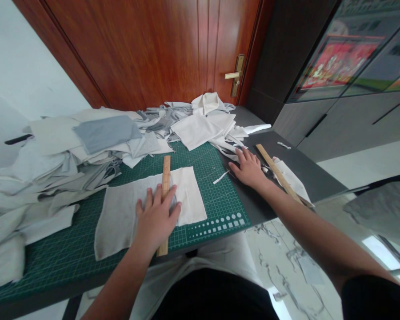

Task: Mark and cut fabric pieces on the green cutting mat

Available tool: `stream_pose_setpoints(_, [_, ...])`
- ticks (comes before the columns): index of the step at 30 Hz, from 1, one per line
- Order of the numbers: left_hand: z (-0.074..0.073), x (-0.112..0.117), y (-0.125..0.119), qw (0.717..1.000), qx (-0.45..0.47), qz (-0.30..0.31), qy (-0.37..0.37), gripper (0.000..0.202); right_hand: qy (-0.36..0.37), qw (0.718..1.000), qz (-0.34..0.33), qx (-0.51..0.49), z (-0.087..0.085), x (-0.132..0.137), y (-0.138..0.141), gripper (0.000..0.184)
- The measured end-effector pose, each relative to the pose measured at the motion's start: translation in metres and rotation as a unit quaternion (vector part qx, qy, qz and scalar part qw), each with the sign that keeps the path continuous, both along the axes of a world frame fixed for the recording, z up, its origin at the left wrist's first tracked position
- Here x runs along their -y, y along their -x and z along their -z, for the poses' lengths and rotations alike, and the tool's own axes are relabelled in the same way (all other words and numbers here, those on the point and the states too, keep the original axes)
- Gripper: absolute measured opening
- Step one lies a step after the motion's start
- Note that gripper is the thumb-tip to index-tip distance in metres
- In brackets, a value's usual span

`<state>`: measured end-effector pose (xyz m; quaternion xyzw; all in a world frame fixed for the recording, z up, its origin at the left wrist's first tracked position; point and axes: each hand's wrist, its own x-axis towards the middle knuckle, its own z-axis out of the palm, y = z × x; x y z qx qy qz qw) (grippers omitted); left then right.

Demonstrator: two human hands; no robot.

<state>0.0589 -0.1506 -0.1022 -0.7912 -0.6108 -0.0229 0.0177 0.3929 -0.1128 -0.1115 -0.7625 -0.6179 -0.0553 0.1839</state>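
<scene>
A wooden ruler [166,168] lies upright in view across a piece of grey and cream fabric [118,213] on the green cutting mat [220,195]. Spread flat over the ruler and the fabric, my left hand [157,220] presses on both with its fingers apart. My right hand [250,170] rests palm down at the mat's right side, fingers extended, close to white fabric strips [225,146]. Beside its wrist is a dark object, partly hidden, that I cannot make out. A thin white scrap [221,177] lies on the mat left of that hand.
Fabric pieces [106,132] are heaped along the back and left of the table. A second wooden ruler [278,172] lies on cream cloth [295,180] at the right. A wooden door [146,53] stands behind, and cabinets [350,120] stand at the right.
</scene>
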Motion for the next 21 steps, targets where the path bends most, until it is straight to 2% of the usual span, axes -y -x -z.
stream_pose_setpoints(2, [-0.001, 0.000, 0.000, 1.000, 0.003, 0.000, 0.003, 0.056, -0.011, 0.998, -0.070, 0.003, -0.004, 0.008, 0.022, 0.075])
stream_pose_setpoints(5, [-0.001, 0.000, 0.000, 1.000, 0.005, 0.000, 0.006, 0.056, 0.019, 0.984, -0.175, -0.012, -0.005, 0.022, 0.049, 0.070])
stream_pose_setpoints(9, [0.001, 0.001, 0.002, 1.000, 0.008, 0.005, -0.001, 0.056, 0.060, 0.959, -0.274, -0.044, -0.001, 0.035, 0.059, 0.062])
stream_pose_setpoints(12, [0.003, 0.001, 0.003, 1.000, 0.019, 0.010, -0.012, 0.056, 0.048, 0.955, -0.284, -0.074, 0.005, 0.038, 0.052, 0.066])
stream_pose_setpoints(17, [0.002, 0.002, 0.002, 0.999, 0.033, 0.008, -0.017, 0.058, 0.002, 0.961, -0.254, -0.112, 0.010, 0.043, 0.038, 0.083])
stream_pose_setpoints(19, [0.002, 0.002, 0.002, 0.999, 0.033, 0.008, -0.017, 0.058, -0.005, 0.962, -0.246, -0.116, 0.011, 0.044, 0.036, 0.080])
stream_pose_setpoints(21, [0.001, 0.003, 0.002, 0.999, 0.033, 0.009, -0.017, 0.057, -0.008, 0.962, -0.251, -0.106, 0.011, 0.044, 0.035, 0.067])
